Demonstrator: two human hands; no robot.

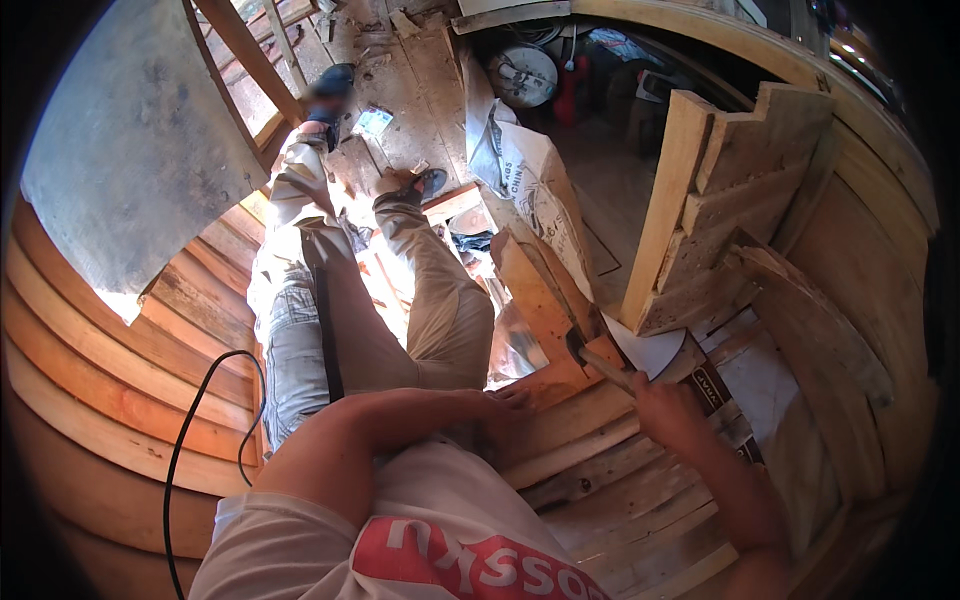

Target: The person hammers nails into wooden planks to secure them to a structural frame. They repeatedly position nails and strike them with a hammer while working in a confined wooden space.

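My right hand (668, 412) is closed round the wooden handle of a hammer (610, 370). The hammer's dark head lies against the lower end of an upright wooden board (535, 300). Across my body reaches my left arm, and my left hand (505, 405), in shadow, lies with its fingers stretched over the wood beside my thigh. Nothing shows in that hand. Below the hammer run several bare planks (580, 425), side by side with dark gaps between them.
To the right stands a plank partition (735, 200) with a notched top, and a loose, rough board (815, 315) leans beside it. A printed sack (535, 175) hangs ahead. A black cable (190, 425) loops at left, below a grey sheet (130, 150). Light shows through floor openings near my legs.
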